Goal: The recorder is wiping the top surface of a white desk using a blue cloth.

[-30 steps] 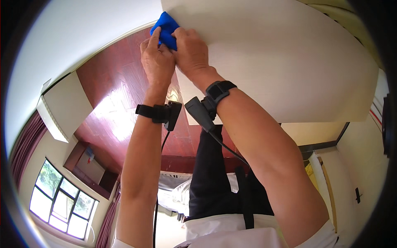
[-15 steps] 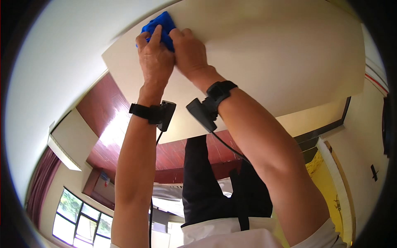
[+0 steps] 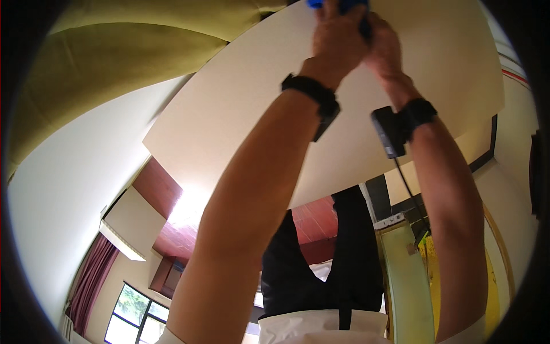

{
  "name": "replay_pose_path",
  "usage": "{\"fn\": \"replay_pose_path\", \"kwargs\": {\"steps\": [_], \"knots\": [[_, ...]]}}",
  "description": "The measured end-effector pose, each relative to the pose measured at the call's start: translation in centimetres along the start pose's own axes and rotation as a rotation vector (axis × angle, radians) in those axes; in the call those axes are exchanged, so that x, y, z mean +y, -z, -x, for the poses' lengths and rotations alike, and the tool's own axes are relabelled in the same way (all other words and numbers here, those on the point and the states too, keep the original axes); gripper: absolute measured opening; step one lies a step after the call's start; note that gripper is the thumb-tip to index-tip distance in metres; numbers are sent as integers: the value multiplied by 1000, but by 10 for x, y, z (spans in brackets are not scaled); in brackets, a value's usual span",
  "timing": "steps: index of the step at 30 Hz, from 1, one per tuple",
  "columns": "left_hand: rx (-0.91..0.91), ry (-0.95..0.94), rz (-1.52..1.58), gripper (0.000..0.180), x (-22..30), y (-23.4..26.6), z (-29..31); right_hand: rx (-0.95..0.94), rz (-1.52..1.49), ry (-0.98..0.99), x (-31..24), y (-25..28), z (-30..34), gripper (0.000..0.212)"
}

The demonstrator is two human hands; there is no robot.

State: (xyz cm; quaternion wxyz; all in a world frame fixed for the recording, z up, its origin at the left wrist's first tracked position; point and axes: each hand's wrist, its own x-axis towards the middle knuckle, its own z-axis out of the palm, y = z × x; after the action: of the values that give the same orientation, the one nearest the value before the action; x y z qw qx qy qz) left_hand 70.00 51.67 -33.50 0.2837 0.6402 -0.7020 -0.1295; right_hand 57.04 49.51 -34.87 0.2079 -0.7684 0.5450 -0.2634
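Observation:
A blue cloth (image 3: 348, 6) lies bunched on the pale table top (image 3: 246, 114), at the far side, partly cut off by the upper edge of the view. My left hand (image 3: 339, 41) presses down on it with bent fingers, some of them out of the picture. Right beside it, my right hand (image 3: 386, 49) is closed at the cloth's right edge, its fingers curled and partly hidden. Both forearms reach far forward across the table, each with a black strap and small device at the wrist.
An olive-green curved surface (image 3: 132, 57) borders the table's far left. A pale cabinet (image 3: 134, 215), a maroon curtain (image 3: 94, 272) and a window (image 3: 134, 315) stand to the left. Reddish flooring (image 3: 315, 221) shows beneath the near table edge, and a yellow area (image 3: 458, 269) lies at right.
Both hands have slid the cloth rightward and farther away along the table top. The view has shifted too, bringing the olive-green surface in at the upper left.

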Motion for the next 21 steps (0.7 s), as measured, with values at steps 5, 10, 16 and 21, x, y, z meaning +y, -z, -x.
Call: {"fn": "replay_pose_path", "kwargs": {"steps": [5, 10, 16, 21], "knots": [[-172, 168, 198, 47, 34, 10, -21, -17, -21, -105, 9, 25, -2, 32], [-274, 193, 178, 46, 30, 39, -6, -88, 17, -114, -4, 16, 9, 30], [-160, 207, 102, 36, -15, 68, 51, -109, -237, -163, -50, -34, 38, 28], [-129, 279, 68, 38, -71, 126, 101, -124, 11, 37, -132, -81, 59, 36]]}}
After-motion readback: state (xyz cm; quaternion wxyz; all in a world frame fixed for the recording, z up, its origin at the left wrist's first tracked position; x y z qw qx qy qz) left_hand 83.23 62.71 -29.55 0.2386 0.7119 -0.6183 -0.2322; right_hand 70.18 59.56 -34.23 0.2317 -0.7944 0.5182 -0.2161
